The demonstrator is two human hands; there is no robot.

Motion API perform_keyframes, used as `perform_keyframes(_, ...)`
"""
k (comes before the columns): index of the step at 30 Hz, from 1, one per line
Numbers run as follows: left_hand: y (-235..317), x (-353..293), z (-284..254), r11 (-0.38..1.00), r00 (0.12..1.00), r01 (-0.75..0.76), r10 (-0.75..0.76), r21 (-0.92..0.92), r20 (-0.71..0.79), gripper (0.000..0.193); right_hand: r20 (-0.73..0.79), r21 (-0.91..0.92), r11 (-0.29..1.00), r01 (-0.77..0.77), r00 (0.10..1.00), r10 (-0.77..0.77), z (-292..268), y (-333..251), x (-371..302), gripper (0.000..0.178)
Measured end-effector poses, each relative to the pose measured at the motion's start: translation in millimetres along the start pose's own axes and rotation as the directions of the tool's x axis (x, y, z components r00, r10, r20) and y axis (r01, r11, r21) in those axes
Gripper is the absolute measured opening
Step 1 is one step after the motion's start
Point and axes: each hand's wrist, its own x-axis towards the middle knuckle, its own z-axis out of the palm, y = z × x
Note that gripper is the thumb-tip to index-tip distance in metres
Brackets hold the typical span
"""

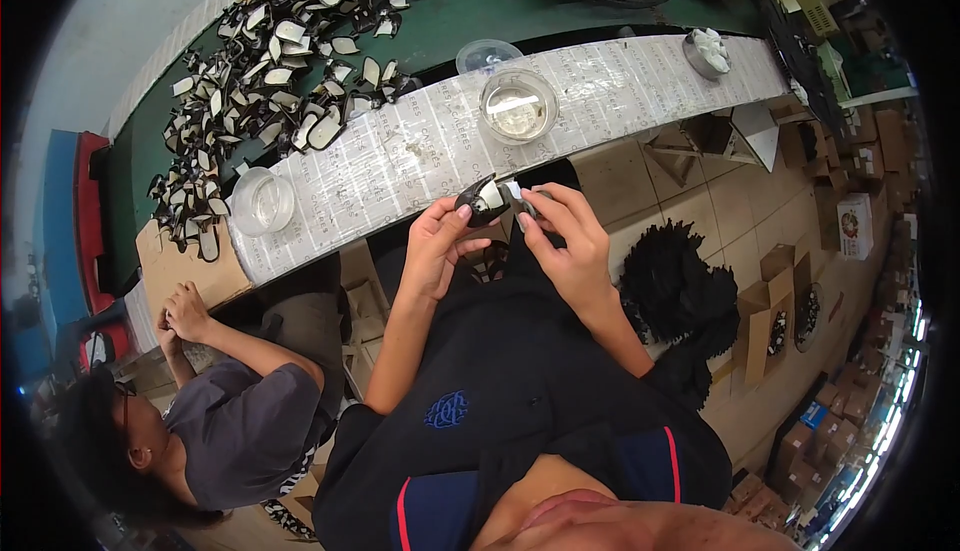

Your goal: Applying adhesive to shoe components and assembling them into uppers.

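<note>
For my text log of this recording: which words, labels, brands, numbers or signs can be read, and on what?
I don't transcribe printed words; here is where print stands:
Pale bench covering: repeated rows of lettering, partly legible, not copied.
White carton at right: red and dark print, too small to read.
Dark shirt: blue emblem, no clear word.
Black-and-white piece in the left hand: no readable print.

Glossy black piece [484,206], clear smooth plastic tub [520,137], matt brown cardboard [178,267]
</note>
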Motion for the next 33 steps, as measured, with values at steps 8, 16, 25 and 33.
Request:
perform_keyframes(8,0,1,0,1.0,1.0,0.004,-0.004,-0.002,0.002,0.019,0.081,-0.016,1.0,0.007,0.997,-0.005,3,3,0,0.03)
perform_keyframes(16,0,3,1,1.0,1.0,0.008,-0.009,-0.024,-0.016,0.015,0.097,0.003,1.0,0.017,0.995,-0.018,9,4,-1,0.03)
perform_keyframes(25,0,4,2,1.0,1.0,0.009,-0.009,-0.016,-0.027,0.017,0.085,-0.015,0.999,0.039,0.996,-0.038,9,7,-2,0.032)
perform_keyframes(33,0,6,0,1.0,1.0,0.009,-0.009,-0.006,-0.012,0.019,0.007,-0.116,0.993,0.031,0.999,-0.031,0,14,0,0.031)
